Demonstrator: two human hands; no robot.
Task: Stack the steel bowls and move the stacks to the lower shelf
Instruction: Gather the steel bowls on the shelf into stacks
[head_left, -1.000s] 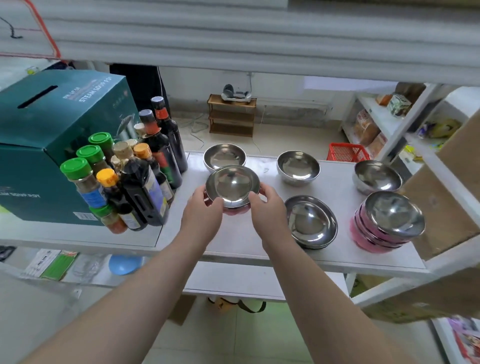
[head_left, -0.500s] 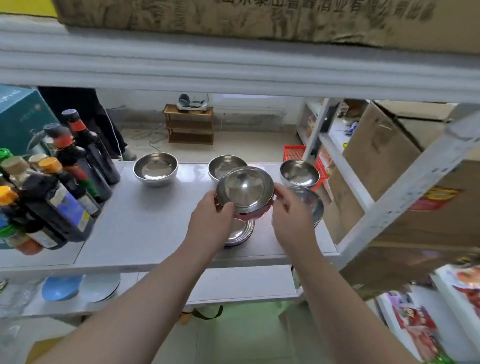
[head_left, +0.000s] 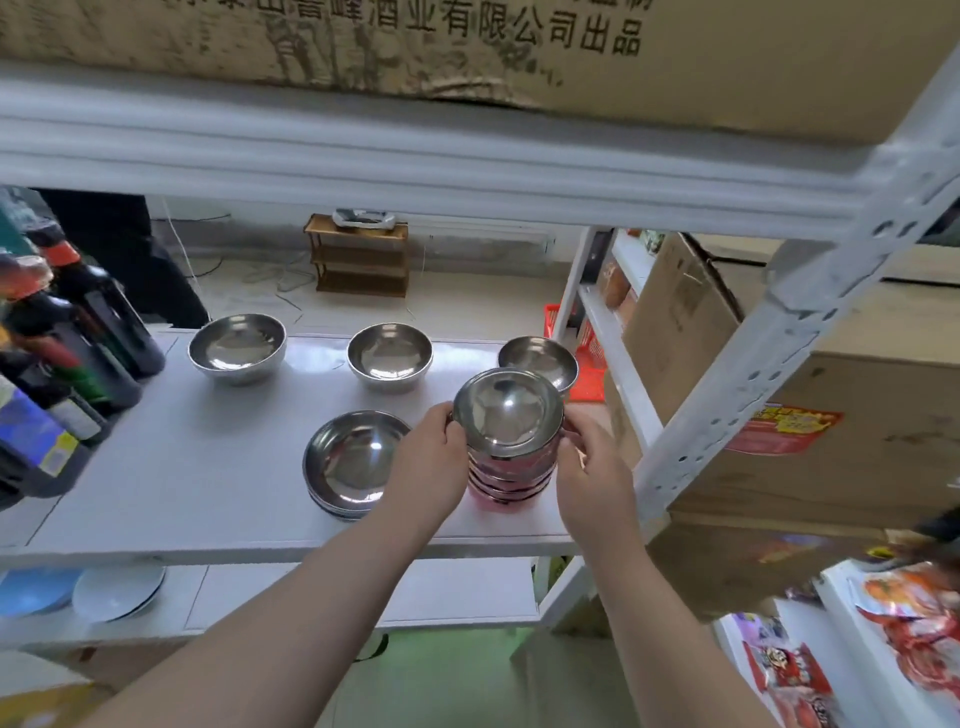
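A stack of pink-sided steel bowls (head_left: 506, 475) stands at the right end of the white middle shelf (head_left: 197, 483). Its top bowl (head_left: 506, 413) sits between my left hand (head_left: 434, 460) and my right hand (head_left: 589, 460), which grip it from both sides. A short stack of flat steel bowls (head_left: 356, 462) lies just left of my left hand. Three single steel bowls stand along the back: one left (head_left: 237, 348), one middle (head_left: 389, 355), one right (head_left: 537, 358), partly behind the stack. The lower shelf (head_left: 322, 592) shows below.
Dark sauce bottles (head_left: 78, 353) crowd the shelf's left end. A white upright post (head_left: 769, 353) and cardboard boxes (head_left: 857, 415) stand close on the right. Blue and white plates (head_left: 114, 590) lie on the lower shelf at left. A large box sits on the shelf above.
Both hands carried the pink-sided bowl from the shelf's left-middle to the right and set it onto the pink stack. The view swung right, so the green box left the frame.
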